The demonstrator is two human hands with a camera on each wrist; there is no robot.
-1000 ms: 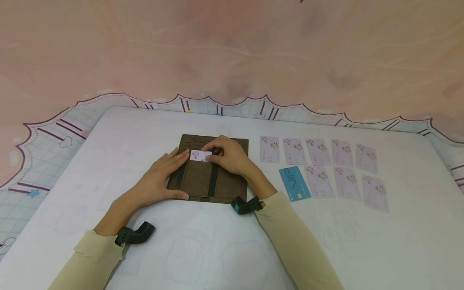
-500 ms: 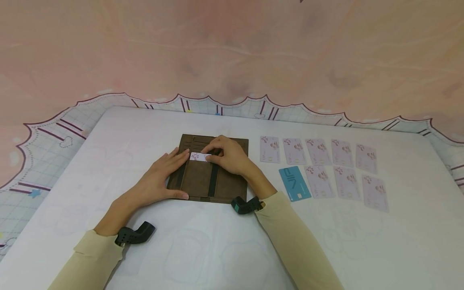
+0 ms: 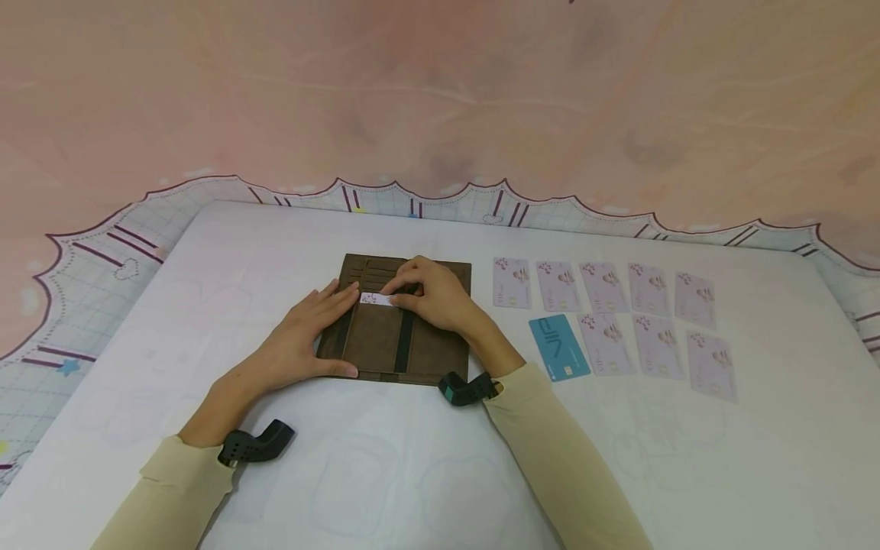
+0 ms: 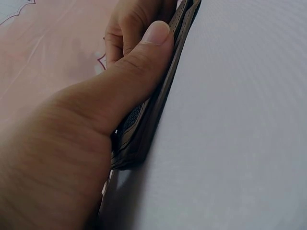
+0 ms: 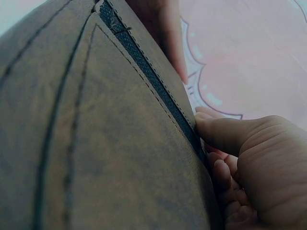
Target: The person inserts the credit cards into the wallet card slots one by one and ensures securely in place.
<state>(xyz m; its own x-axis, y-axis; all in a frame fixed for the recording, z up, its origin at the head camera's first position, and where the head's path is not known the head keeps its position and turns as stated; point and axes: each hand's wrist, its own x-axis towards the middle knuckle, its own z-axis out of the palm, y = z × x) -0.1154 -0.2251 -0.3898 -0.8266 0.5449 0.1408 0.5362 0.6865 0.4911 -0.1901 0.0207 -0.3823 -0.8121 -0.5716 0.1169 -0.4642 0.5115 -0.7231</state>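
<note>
The right hand [image 3: 436, 296] pinches a card [image 3: 374, 299], apparently mid-slotting and wanting a deeper push into the wallet [image 3: 373, 340] under the straight-fingered left hand [image 3: 305, 334].

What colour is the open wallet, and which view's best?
The wallet is brown, best seen in the head view.

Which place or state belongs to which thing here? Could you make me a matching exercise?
1. Flat brown leather-look wallet
2. Rectangular blue VIP card
3. Left hand
4. Right hand

A. Pinching a white, pink-printed card
B. Leftmost in the nearer, mostly pale-purple card row
C. Under both hands
D. Resting on the wallet's left side

Pairs: 1-C, 2-B, 3-D, 4-A
</note>
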